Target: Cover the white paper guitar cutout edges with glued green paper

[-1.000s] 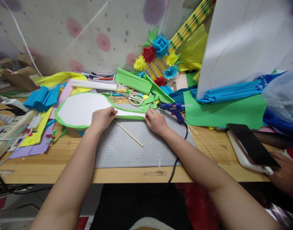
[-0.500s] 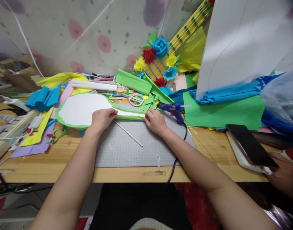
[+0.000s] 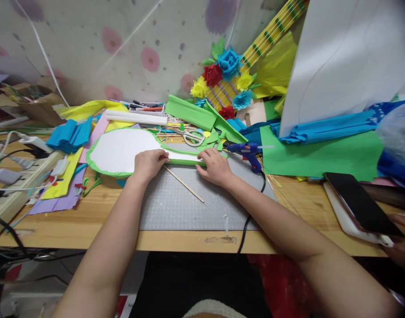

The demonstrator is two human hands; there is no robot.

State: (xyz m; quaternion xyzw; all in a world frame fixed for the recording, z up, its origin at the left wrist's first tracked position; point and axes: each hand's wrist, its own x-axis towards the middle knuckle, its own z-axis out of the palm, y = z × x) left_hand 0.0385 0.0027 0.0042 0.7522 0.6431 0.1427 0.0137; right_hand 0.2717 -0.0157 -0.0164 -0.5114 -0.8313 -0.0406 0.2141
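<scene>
A white guitar-shaped board [image 3: 118, 150] edged with green crepe paper lies with its narrow neck pointing right. My left hand [image 3: 150, 163] pinches the green lower edge where the neck meets the wide body. Farther along, my right hand [image 3: 216, 167] spans the neck, fingers on top and thumb at the lower edge. Both hands are closed on it; the neck's end is partly hidden behind my right hand. A thin wooden stick [image 3: 185, 186] lies slanted on the grey cutting mat [image 3: 185, 216] below the neck. Beside my right hand rests a blue glue gun [image 3: 247, 153].
Scissors [image 3: 193, 139] and green scraps lie behind the neck. At the back leans a yellow paper guitar [image 3: 219, 95] with paper flowers. A large white board [image 3: 335, 66] stands right, above a green sheet [image 3: 318, 154]. Another person's hand [image 3: 403, 238] is by a phone [image 3: 358, 201].
The view has shifted slightly, so everything sits a little farther right. My right hand's fingers have lifted and spread a bit over the neck. My left hand keeps its pinch.
</scene>
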